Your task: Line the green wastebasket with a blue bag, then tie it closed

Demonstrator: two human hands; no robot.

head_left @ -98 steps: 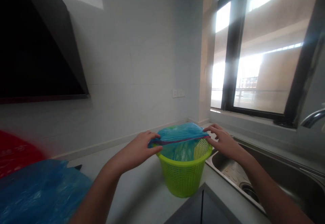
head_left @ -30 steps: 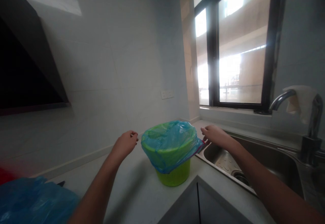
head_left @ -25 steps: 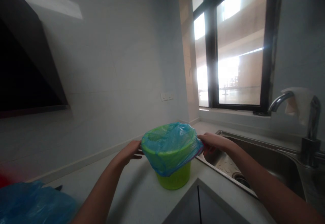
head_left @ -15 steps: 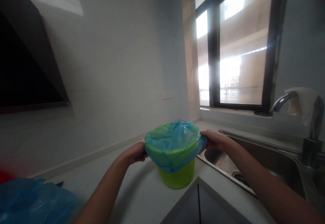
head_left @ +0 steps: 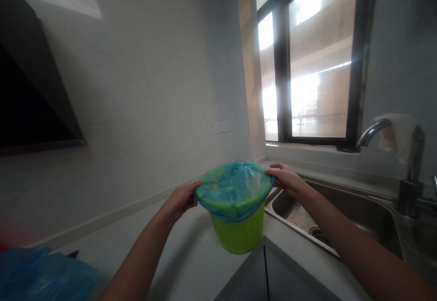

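In the head view, a thin blue bag (head_left: 235, 189) is being gripped near its edge by the left hand (head_left: 184, 198) on one side and the right hand (head_left: 286, 179) on the other. The green basket (head_left: 239, 236)'s rim is being covered by it, with the basket being carried upright by the counter (head_left: 189, 257), right beside the sink (head_left: 370, 214).

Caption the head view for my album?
Left hand and right hand hold a blue bag folded over a green basket.

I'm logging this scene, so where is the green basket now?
In the head view, the green basket stands on the counter low, just right of centre, between the left hand and the right hand, left of the sink.
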